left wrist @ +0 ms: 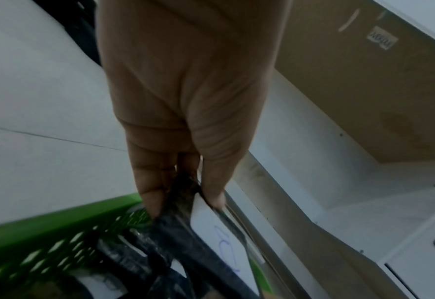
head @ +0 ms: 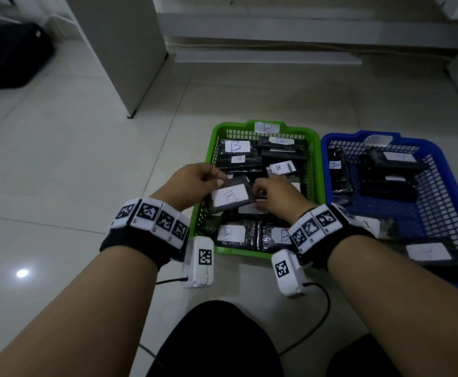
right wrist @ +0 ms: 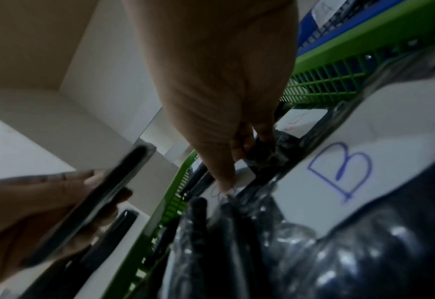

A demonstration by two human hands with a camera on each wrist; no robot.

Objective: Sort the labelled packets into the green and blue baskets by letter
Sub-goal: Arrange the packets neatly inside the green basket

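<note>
My left hand [head: 214,182] pinches a black packet [head: 229,197] with a white label marked B, held tilted over the near left part of the green basket [head: 315,148]. Thumb and fingers clamp that packet's [left wrist: 211,232] corner in the left wrist view. My right hand [head: 261,191] reaches into the green basket beside it, and its thumb and fingers pinch a second labelled packet [right wrist: 247,172] lying among the others. Several B packets [right wrist: 339,170] fill the green basket. The blue basket [head: 440,164] on the right holds packets, one marked A [head: 335,165].
Both baskets sit on a pale tiled floor [head: 86,172]. A white cabinet [head: 129,50] stands behind on the left, with a black bag [head: 10,55] at the far left. A low white shelf base [head: 276,50] runs along the back. Cables [head: 320,303] trail by my knees [head: 217,341].
</note>
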